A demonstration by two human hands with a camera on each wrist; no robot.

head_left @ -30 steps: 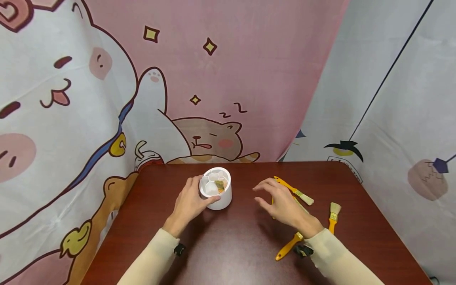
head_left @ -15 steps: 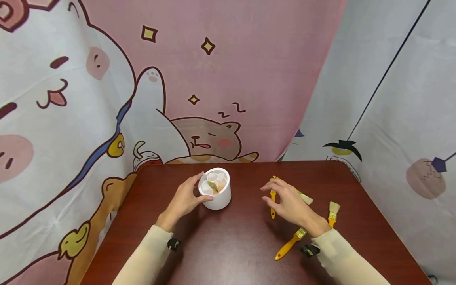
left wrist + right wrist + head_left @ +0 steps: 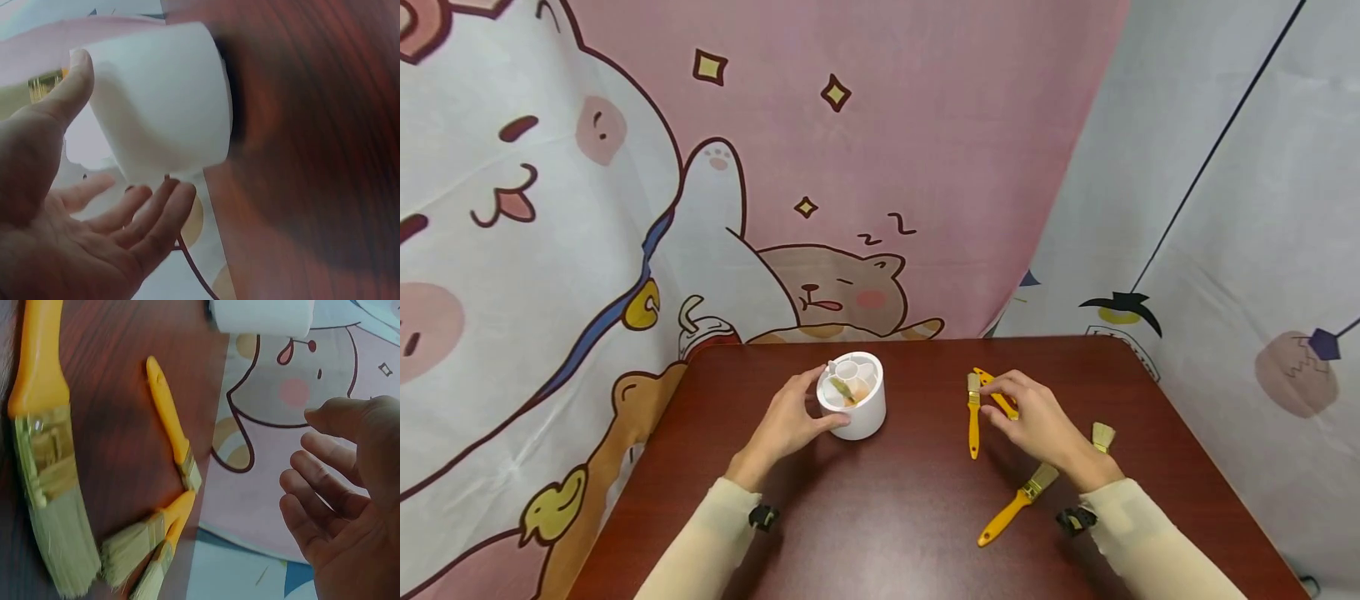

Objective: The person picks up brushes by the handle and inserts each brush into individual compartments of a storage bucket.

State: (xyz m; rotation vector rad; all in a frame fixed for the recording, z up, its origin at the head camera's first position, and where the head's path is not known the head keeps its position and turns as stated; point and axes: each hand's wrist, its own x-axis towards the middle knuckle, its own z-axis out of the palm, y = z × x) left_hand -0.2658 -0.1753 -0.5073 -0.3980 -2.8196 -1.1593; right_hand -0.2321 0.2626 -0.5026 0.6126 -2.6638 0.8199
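Note:
My left hand (image 3: 784,423) holds a round white compartment cup (image 3: 867,420), its thumb on the near rim and its fingers at the far left side. One brush (image 3: 844,390) stands in the cup; its metal band shows by my thumb in the left wrist view. My right hand (image 3: 1036,422) hovers with relaxed, bent fingers over several yellow-handled paintbrushes and holds nothing. A small paintbrush (image 3: 973,421) lies just left of it. Another yellow handle (image 3: 988,385) runs partly under the fingers. In the right wrist view, a wide paintbrush (image 3: 50,456) lies nearest the camera.
Nearer the front lies a paintbrush (image 3: 1017,506), angled on the dark red table (image 3: 880,533). One more brush (image 3: 1102,437) is partly hidden behind my right wrist. A cartoon-printed curtain (image 3: 970,150) hangs around the table's back and sides.
My right hand has moved to the right, away from the cup, uncovering the small paintbrush. The left hand stays at the cup, and the brush inside leans differently.

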